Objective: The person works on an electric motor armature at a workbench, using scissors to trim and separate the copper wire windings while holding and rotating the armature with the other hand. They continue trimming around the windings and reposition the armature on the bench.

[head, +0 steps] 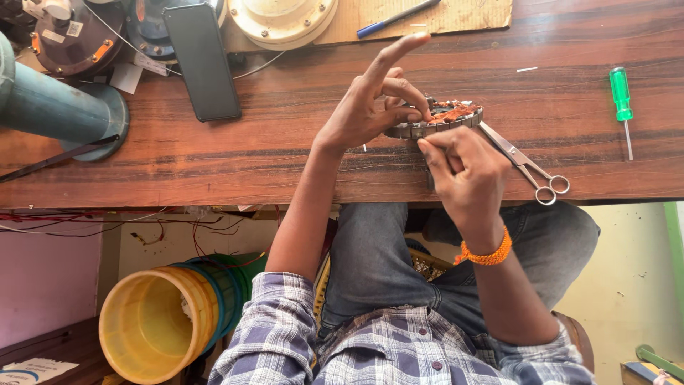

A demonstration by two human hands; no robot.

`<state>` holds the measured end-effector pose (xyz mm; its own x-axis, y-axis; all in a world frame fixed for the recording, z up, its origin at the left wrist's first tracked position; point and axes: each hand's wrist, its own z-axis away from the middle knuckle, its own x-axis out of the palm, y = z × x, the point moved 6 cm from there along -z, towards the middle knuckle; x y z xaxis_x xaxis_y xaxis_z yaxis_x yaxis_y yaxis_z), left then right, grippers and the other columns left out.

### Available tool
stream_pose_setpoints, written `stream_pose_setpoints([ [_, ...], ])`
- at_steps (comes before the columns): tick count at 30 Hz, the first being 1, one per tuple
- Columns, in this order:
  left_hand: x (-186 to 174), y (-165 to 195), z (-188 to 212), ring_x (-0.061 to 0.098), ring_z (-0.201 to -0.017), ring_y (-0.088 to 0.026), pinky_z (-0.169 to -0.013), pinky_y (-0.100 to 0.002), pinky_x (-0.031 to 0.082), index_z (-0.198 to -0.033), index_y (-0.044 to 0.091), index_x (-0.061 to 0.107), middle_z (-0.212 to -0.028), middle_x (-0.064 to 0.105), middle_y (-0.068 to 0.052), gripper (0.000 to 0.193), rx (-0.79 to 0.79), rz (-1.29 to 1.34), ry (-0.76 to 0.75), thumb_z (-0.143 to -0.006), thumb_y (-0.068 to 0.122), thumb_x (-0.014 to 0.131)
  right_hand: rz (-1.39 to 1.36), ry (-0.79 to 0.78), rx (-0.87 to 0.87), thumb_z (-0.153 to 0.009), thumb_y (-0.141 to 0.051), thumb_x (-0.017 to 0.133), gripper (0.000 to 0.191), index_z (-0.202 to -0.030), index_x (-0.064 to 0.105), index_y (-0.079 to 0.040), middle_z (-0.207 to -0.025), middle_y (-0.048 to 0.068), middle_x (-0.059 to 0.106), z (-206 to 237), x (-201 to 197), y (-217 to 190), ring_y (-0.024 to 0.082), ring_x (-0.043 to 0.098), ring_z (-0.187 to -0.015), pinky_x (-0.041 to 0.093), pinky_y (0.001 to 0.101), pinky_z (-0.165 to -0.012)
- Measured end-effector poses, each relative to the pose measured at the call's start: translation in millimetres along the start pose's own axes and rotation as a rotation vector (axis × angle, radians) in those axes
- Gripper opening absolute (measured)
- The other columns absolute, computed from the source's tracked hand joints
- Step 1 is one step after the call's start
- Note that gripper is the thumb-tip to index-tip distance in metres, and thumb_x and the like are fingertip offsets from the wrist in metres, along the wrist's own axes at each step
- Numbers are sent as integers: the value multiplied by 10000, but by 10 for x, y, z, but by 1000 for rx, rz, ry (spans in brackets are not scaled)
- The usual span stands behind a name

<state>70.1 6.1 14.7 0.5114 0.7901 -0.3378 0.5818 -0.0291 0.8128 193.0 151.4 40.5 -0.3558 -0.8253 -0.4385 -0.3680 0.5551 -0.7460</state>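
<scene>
A round motor stator (450, 116) with copper windings and a grey slotted rim lies on the wooden table (285, 142), near its front edge. My left hand (370, 107) grips the stator's left side with thumb and curled fingers, while the index finger sticks straight out. My right hand (467, 171), with an orange bead bracelet (486, 254) on its wrist, pinches the stator's near rim with its fingertips. What lies under those fingertips is hidden.
Steel scissors (531, 170) lie just right of my right hand, and a green screwdriver (621, 96) further right. A black phone (201, 60), blue pen (395, 18), cardboard (470, 14), cream round cover (281, 18) and teal cylinder (50, 107) sit at the back and left. Stacked buckets (153, 324) stand under the table.
</scene>
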Motion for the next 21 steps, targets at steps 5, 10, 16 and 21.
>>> stream_pose_setpoints([
  [5,42,171,-53,661,-976,-133,-788,-372,511,-1424,210,590,-1165,713,77,667,-150,-80,-42,-832,205,897,-201,6,208,-964,24,750,94,-918,674,-5,-703,-33,493,272,162,366,15,344,-615,269,240,-533],
  [10,342,580,79,558,-1026,-197,-921,-374,520,-1280,200,661,-1141,633,27,560,151,-516,125,-782,320,888,-185,136,290,-995,24,690,79,-929,686,-19,-711,-63,496,380,-48,747,7,312,-628,228,234,-555],
  [16,509,535,225,574,-1055,-228,-905,-356,514,-1164,184,687,-1170,649,5,409,75,-551,374,-801,144,869,-187,209,264,-1014,-46,809,75,-1026,745,-9,-807,-45,635,169,-411,799,11,421,-658,295,212,-574],
  [21,554,462,258,555,-1017,-222,-888,-359,507,-1115,165,687,-1155,652,13,369,57,-504,461,-804,144,884,-72,70,-30,-1070,-29,798,52,-1084,759,2,-888,42,698,-92,-570,420,49,581,-713,423,209,-602],
])
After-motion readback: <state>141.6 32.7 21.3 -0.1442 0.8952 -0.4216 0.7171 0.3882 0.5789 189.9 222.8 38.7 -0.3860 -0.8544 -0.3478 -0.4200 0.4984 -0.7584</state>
